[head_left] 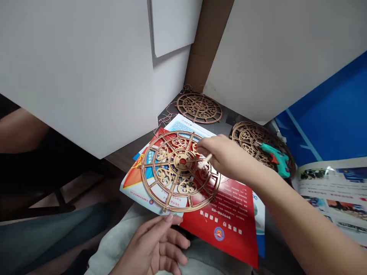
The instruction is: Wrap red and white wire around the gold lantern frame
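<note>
A: Which step does the person seem to be on?

B: Fine detail work on the wooden wheel [176,162], by the look of it. The right hand [220,153] is over the wheel's right side, its fingers pinching a pale stick [209,157] that slants down toward the cutwork. Whether the lower end meets the wood is too blurred to say.

A: And the left hand?

B: The left hand [151,246] is just below the wheel's near rim, palm turned inward, fingers loosely spread, gripping nothing. The thumb tip is so close to the rim that the view does not settle whether they touch.

A: What is the wheel lying on?

B: A red and white leaflet [226,208], with printed sheets [187,123] showing from under it past the wheel's far edge. Beyond the wheel, a second wheel [198,108] rests on the tabletop [129,150], and thin wires [169,117] trail behind the wheel's far rim. To the right of the wheel, farther back, there is a third wheel [246,138] with a turquoise glue gun [282,164] resting on it.

A: So what does the next move call for?

B: Probably a light, exact touch with the stick beside one spoke, since the cutwork looks thin. The left hand could usefully brace the near rim, because the glossy leaflet might let the wheel slide.
</note>
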Motion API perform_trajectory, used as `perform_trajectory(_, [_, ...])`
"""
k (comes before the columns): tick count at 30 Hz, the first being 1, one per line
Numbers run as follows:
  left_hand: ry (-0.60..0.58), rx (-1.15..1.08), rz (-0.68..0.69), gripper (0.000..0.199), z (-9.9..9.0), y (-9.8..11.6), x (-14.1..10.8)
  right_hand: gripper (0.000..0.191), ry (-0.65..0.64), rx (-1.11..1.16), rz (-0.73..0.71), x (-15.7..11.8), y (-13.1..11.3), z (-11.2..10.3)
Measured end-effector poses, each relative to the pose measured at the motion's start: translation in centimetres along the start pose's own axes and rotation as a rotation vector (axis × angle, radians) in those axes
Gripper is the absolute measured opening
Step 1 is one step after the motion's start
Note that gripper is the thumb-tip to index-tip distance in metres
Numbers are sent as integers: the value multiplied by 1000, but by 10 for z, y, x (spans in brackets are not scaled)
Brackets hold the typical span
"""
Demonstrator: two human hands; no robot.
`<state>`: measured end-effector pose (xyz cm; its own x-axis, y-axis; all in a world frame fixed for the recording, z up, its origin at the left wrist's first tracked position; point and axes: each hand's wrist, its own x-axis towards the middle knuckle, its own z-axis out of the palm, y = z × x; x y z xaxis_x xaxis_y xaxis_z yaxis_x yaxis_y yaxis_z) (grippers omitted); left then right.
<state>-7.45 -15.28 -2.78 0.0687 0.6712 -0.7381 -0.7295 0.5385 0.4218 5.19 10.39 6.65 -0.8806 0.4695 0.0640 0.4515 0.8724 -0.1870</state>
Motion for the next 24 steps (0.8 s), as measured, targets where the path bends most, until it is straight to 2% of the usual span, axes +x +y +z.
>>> perform_trajectory(2, [-9,-75,-40,63,0,3,3,21,-189,53,36,13,-7,1])
perform_trajectory(4, [-22,-130,-80,66,1,6,6,20,-304,65,51,23,-13,5])
perform_trajectory(9, [-58,-168,-171,62,1,10,11,21,-424,51,79,38,-17,18])
perform_trajectory(12, [-67,-177,-212,58,3,15,11,20,-468,31,120,43,-18,21])
perform_trajectory(16, [1,-166,-284,57,12,26,9,17,-507,27,144,49,-20,22])
perform_trajectory(19, [19,-152,-287,56,13,27,11,16,-506,57,161,47,-20,24])
perform_trajectory(24, [-47,-54,-217,76,2,22,8,13,-423,123,216,26,-14,25])
